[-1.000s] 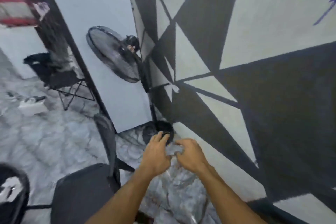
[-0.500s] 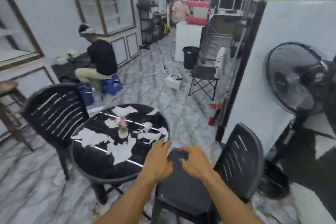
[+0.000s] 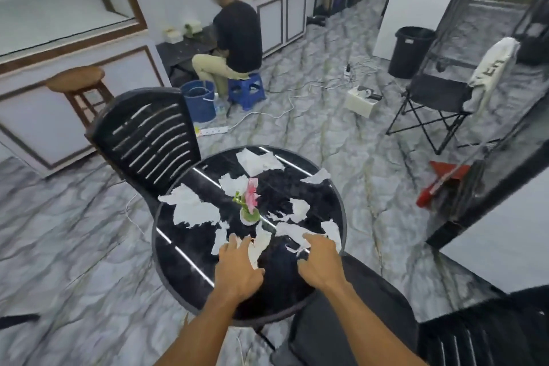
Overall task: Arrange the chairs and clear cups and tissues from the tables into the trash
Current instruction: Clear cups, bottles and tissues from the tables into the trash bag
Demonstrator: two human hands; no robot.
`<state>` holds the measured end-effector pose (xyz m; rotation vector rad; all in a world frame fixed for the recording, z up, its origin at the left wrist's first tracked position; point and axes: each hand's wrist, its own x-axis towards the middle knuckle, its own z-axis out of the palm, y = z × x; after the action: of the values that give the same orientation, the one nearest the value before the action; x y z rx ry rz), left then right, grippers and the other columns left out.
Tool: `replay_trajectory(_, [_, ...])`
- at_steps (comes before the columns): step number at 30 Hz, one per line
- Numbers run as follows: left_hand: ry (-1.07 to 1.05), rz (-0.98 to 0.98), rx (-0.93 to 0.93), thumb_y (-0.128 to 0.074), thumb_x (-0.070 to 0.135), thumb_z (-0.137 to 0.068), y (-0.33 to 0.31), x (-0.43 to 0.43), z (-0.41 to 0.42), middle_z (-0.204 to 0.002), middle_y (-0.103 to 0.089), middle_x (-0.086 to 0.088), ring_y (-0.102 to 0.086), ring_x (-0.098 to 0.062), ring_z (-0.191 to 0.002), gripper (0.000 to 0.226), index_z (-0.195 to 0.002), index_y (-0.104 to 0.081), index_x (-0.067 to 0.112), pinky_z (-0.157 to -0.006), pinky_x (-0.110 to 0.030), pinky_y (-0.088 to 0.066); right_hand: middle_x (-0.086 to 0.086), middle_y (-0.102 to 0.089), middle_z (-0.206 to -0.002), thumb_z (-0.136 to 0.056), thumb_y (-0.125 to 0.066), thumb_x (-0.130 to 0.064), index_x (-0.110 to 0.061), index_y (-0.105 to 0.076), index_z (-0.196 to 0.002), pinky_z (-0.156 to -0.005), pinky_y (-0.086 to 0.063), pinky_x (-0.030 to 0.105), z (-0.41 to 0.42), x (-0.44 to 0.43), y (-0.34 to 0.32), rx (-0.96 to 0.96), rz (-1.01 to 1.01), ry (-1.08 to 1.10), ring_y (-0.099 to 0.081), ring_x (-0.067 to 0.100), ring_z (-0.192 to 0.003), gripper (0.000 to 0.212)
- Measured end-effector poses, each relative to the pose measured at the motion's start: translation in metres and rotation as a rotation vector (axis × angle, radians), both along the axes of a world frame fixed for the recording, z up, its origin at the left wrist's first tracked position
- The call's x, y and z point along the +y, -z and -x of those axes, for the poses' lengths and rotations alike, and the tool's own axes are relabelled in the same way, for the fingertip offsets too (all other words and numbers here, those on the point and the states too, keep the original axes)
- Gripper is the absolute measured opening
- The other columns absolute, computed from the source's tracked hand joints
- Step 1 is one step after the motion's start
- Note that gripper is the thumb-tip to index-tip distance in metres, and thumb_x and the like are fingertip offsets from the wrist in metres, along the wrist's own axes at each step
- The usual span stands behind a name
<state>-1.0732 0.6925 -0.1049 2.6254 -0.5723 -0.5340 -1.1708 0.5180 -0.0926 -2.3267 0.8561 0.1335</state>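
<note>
From the head camera, a round black table (image 3: 190,264) carries about nine torn white tissue pieces (image 3: 193,209) scattered flat around a small white pot (image 3: 249,216) holding a pink flower (image 3: 252,193), which stands upright near the tabletop's middle. A black trash bin (image 3: 411,50) stands on the floor far behind the table, well apart from it; what it holds cannot be seen. A blue bucket (image 3: 199,101) sits beside a blue stool (image 3: 247,90), where a seated person (image 3: 234,36) faces away.

The left hand (image 3: 237,269) is over the near tissues, fingers spread and loosely curled, gripping nothing. The right hand (image 3: 320,261) hovers likewise, fingers apart, index fingertip on a tissue scrap.

Two black slatted chairs (image 3: 148,137) flank the table: one at the far left with its back to the table, one at the near right. A folding chair (image 3: 439,98) stands by the bin, a white cloth (image 3: 490,71) draped on its back.
</note>
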Motion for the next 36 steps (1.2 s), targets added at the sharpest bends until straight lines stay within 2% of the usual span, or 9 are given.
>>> replay_trajectory(6, [-0.296, -0.113, 0.175, -0.08, 0.053, -0.073, 0.046, -0.02, -0.046, -0.165, 0.01, -0.013, -0.003, -0.045, -0.149, 0.113, -0.157, -0.008, 0.031, -0.108, -0.064, -0.037, 0.015, -0.013, -0.16, -0.074, -0.073, -0.056, -0.022, -0.008, -0.155, -0.113, -0.033, 0.051, -0.046, -0.055, 0.051, 0.187, 0.003, 0.209, -0.017, 0.035, -0.146, 0.109])
replay_trajectory(10, [-0.219, -0.231, 0.121, -0.072, 0.06, -0.079, 0.066, -0.039, -0.046, -0.166, 0.003, -0.011, -0.015, -0.039, -0.147, 0.108, -0.157, -0.003, 0.034, -0.106, -0.061, -0.04, 0.018, 0.001, -0.161, -0.074, -0.077, -0.051, -0.027, 0.004, -0.155, -0.116, -0.026, 0.055, -0.071, -0.045, 0.071, 0.148, -0.039, 0.134, -0.005, 0.034, -0.149, 0.117])
replay_trajectory(15, [-0.012, -0.246, 0.036, -0.07, 0.025, -0.086, 0.07, -0.061, -0.048, -0.163, -0.004, -0.008, -0.033, -0.034, -0.133, 0.098, -0.155, -0.002, 0.039, -0.088, -0.045, -0.053, 0.009, 0.028, -0.159, -0.082, -0.073, -0.037, -0.038, 0.008, -0.153, -0.113, -0.026, 0.062, -0.107, -0.047, 0.083, 0.195, 0.106, -0.185, 0.006, 0.037, -0.149, 0.108])
replay_trajectory(19, [0.151, -0.275, 0.004, -0.06, 0.005, -0.086, 0.075, -0.069, -0.052, -0.144, -0.04, -0.004, -0.042, -0.027, -0.119, 0.067, -0.145, -0.039, 0.029, -0.076, -0.037, -0.051, 0.009, -0.017, -0.16, -0.093, -0.061, -0.021, -0.024, -0.035, -0.147, -0.112, -0.033, 0.054, -0.117, -0.048, 0.086, 0.326, 0.186, -0.43, -0.014, 0.035, -0.146, 0.06])
replay_trajectory(22, [0.18, -0.199, -0.041, -0.056, 0.002, -0.083, 0.08, -0.064, -0.048, -0.11, -0.057, -0.001, -0.052, -0.022, -0.101, 0.031, -0.109, -0.063, 0.016, -0.069, -0.031, -0.045, 0.008, -0.058, -0.121, -0.086, -0.048, 0.008, -0.009, -0.066, -0.108, -0.09, -0.051, 0.032, -0.108, -0.041, 0.083, 0.207, 0.206, -0.313, -0.056, 0.025, -0.114, 0.032])
replay_trajectory(27, [0.168, -0.057, 0.069, -0.05, -0.002, -0.066, 0.074, -0.047, -0.034, -0.072, -0.053, -0.004, -0.049, -0.02, -0.069, 0.011, -0.068, -0.057, 0.005, -0.061, -0.034, -0.041, 0.004, -0.05, -0.066, -0.07, -0.039, 0.015, -0.004, -0.05, -0.062, -0.052, -0.037, 0.034, -0.073, -0.026, 0.068, 0.247, 0.05, -0.128, -0.048, 0.019, -0.061, 0.024])
replay_trajectory(29, [0.162, 0.014, 0.087, -0.05, -0.002, -0.063, 0.061, -0.042, -0.026, -0.066, -0.051, -0.009, -0.046, -0.022, -0.062, 0.008, -0.06, -0.047, 0.005, -0.057, -0.035, -0.037, 0.009, -0.056, -0.065, -0.07, -0.042, 0.014, 0.006, -0.059, -0.07, -0.05, -0.039, 0.037, -0.058, -0.021, 0.057, 0.18, -0.018, -0.01, -0.056, 0.025, -0.062, 0.019])
replay_trajectory(31, [0.183, 0.102, 0.095, -0.051, -0.002, -0.061, 0.046, -0.039, -0.017, -0.065, -0.052, -0.013, -0.046, -0.025, -0.06, 0.014, -0.057, -0.041, 0.006, -0.055, -0.033, -0.033, 0.014, -0.072, -0.091, -0.077, -0.05, 0.009, 0.003, -0.072, -0.09, -0.065, -0.057, 0.038, -0.04, -0.016, 0.038, 0.103, -0.045, 0.087, -0.068, 0.028, -0.084, 0.026])
replay_trajectory(36, [0.28, 0.208, 0.051, -0.051, -0.006, -0.065, -0.002, -0.041, 0.021, -0.063, -0.049, -0.001, -0.055, -0.026, -0.065, 0.016, -0.059, -0.049, 0.009, -0.056, -0.031, -0.034, 0.006, -0.07, -0.106, -0.085, -0.058, 0.001, -0.009, -0.075, -0.102, -0.074, -0.054, 0.022, 0.027, 0.001, -0.013, -0.061, -0.083, 0.324, -0.065, 0.016, -0.091, 0.026])
